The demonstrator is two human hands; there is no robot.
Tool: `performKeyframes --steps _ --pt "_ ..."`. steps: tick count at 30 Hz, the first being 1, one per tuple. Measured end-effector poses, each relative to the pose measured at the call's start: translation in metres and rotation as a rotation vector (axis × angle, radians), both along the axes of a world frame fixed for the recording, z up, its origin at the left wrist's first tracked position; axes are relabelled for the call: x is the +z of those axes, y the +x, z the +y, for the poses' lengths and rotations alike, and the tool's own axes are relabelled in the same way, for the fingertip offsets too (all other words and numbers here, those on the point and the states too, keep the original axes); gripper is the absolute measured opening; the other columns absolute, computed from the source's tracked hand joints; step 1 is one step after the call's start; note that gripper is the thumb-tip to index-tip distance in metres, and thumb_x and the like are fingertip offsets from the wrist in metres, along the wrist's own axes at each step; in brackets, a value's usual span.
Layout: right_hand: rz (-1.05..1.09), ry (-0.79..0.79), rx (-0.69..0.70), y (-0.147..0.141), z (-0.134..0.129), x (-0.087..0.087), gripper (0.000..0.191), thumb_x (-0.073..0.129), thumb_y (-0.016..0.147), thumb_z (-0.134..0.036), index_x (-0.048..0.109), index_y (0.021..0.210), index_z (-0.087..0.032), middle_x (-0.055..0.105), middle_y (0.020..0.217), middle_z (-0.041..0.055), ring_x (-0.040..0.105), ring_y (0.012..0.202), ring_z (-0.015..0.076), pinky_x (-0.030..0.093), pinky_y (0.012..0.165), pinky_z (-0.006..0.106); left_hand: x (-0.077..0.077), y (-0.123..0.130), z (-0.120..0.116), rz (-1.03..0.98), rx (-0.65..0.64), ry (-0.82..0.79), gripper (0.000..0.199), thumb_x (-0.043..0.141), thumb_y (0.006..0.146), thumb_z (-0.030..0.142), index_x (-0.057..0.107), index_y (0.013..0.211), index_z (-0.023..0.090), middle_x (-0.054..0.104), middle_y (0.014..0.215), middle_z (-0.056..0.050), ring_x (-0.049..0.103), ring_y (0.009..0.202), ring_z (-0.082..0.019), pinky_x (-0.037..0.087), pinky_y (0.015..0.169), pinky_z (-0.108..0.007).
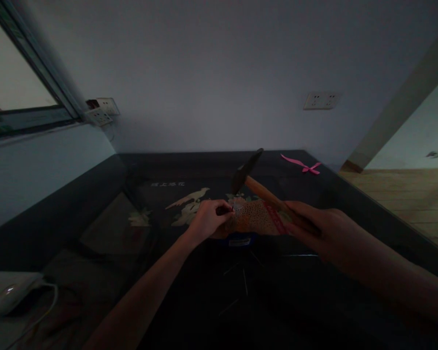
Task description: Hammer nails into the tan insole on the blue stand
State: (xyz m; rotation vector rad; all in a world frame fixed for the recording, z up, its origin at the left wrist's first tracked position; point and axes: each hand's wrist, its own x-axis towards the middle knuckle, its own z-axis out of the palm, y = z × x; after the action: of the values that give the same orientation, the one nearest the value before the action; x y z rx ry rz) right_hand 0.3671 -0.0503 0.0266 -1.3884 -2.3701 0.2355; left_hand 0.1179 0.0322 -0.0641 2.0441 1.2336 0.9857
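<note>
Wooden-handled hammer (264, 190) in the right hand (323, 224), fingers wrapped round the grip, head clear above a speckled piece (253, 217) on the dark table (156, 166); the left hand (209, 219) pinches something small there, too dim to name, not let go, so work is midway

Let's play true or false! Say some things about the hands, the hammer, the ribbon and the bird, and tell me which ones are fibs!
1. The right hand holds the hammer. True.
2. The pink ribbon lies on the floor. False: it lies on the dark table.
3. The table has a picture of a bird on it. True.
4. The left hand is spread wide open. False: its thumb and a finger come together by the speckled piece.
5. The hammer's handle is wooden. True.
</note>
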Motion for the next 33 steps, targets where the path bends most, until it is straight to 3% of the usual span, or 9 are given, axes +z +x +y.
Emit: performKeyframes --steps 4,10,14,20,25,29,31,33 --pt "-0.054 -0.049 0.037 -0.0026 -0.0007 -0.0055 0.032 0.047 0.090 -0.022 0.066 0.116 -0.020 0.075 0.079 0.0040 0.070 0.062 0.0176 0.049 0.050 0.025 0.0001 -0.0002 0.0001 0.023 0.010 -0.016 0.002 0.069 0.079 0.017 0.070 0.079 0.017 0.074 0.077 -0.002 0.069 0.072 -0.019 0.052 0.071 -0.029" --pt "0.004 0.004 0.003 -0.0024 -0.0018 -0.0007 0.037 0.046 0.091 -0.024 0.061 0.122 -0.014 0.076 0.086 0.0087 0.071 0.063 0.0190 0.049 0.048 0.025 0.0014 0.0000 -0.0001 -0.010 -0.014 -0.024 0.003 0.068 0.079 0.015 0.069 0.077 0.016 0.074 0.079 -0.003 0.069 0.075 -0.019 0.052 0.070 -0.028" --pt "-0.060 -0.054 0.044 -0.0039 -0.0013 -0.0054 0.034 0.048 0.089 -0.021 0.064 0.119 -0.018 0.076 0.086 0.0068 0.072 0.070 0.0200 0.051 0.053 0.026 0.0026 0.0003 -0.0015 0.042 0.006 -0.020 0.002 0.068 0.079 0.016 0.070 0.080 0.016 0.074 0.077 -0.002 0.069 0.073 -0.019 0.051 0.071 -0.029" --pt "0.027 0.025 0.020 -0.0020 -0.0027 -0.0037 0.034 0.045 0.092 -0.025 0.062 0.120 -0.016 0.076 0.091 0.0089 0.069 0.060 0.0168 0.049 0.048 0.025 0.0045 0.0010 -0.0017 0.017 -0.001 -0.029 0.003 0.068 0.080 0.017 0.070 0.078 0.016 0.074 0.078 -0.003 0.069 0.074 -0.019 0.051 0.070 -0.028" --pt "-0.035 -0.048 0.033 -0.0026 -0.0025 -0.0096 0.033 0.047 0.090 -0.023 0.066 0.116 -0.015 0.077 0.087 0.0084 0.064 0.050 0.0148 0.045 0.043 0.025 0.0051 0.0004 -0.0011 0.057 0.023 -0.029 0.004 0.068 0.079 0.017 0.071 0.081 0.017 0.074 0.079 -0.003 0.069 0.073 -0.020 0.051 0.071 -0.030" --pt "0.024 0.013 0.005 -0.0003 -0.0020 -0.0062 0.035 0.046 0.091 -0.026 0.063 0.120 -0.017 0.076 0.081 0.0061 0.062 0.045 0.0140 0.043 0.040 0.024 0.0037 0.0002 0.0001 0.029 0.004 -0.026 0.003 0.068 0.079 0.017 0.070 0.077 0.017 0.074 0.078 -0.003 0.069 0.074 -0.019 0.052 0.071 -0.029" --pt "0.033 0.025 0.013 0.0000 -0.0017 -0.0039 0.034 0.047 0.090 -0.025 0.063 0.119 -0.018 0.075 0.078 0.0055 0.065 0.050 0.0158 0.045 0.041 0.024 0.0026 0.0001 0.0008 0.021 -0.004 -0.031 0.003 0.069 0.079 0.017 0.069 0.076 0.017 0.074 0.077 -0.002 0.069 0.073 -0.019 0.051 0.070 -0.028" --pt "0.010 0.009 0.034 -0.0008 -0.0009 -0.0050 0.034 0.047 0.089 -0.024 0.064 0.118 -0.019 0.077 0.088 0.0069 0.071 0.065 0.0186 0.050 0.048 0.025 0.0017 -0.0001 0.0012 0.026 0.001 -0.032 0.002 0.069 0.079 0.017 0.070 0.077 0.017 0.074 0.077 -0.002 0.069 0.072 -0.018 0.051 0.069 -0.028"
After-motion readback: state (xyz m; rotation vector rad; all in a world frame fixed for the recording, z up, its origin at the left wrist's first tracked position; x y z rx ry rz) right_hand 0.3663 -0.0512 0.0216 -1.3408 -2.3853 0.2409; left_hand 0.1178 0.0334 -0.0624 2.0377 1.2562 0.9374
